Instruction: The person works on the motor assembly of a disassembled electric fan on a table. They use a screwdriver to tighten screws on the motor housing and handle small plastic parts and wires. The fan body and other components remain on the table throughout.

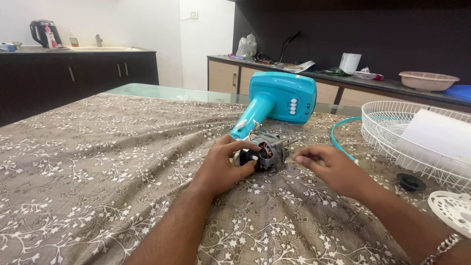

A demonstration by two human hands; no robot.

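Note:
A bare fan motor (269, 152) with copper windings lies on the patterned tablecloth (98, 162), wired to the neck of a turquoise fan stand (277, 100) that lies on its side behind it. My left hand (223, 164) grips the motor's near end, fingers wrapped over its top. My right hand (331, 169) hovers just right of the motor near its shaft, with thumb and fingers pinched together; whether something small sits between them I cannot tell.
A white wire fan guard (392, 128) with a white blade inside sits at the right, a turquoise ring (337, 140) beside it. A black cap (411, 182) and a white plastic disc (454, 208) lie near the right edge. Counters stand behind.

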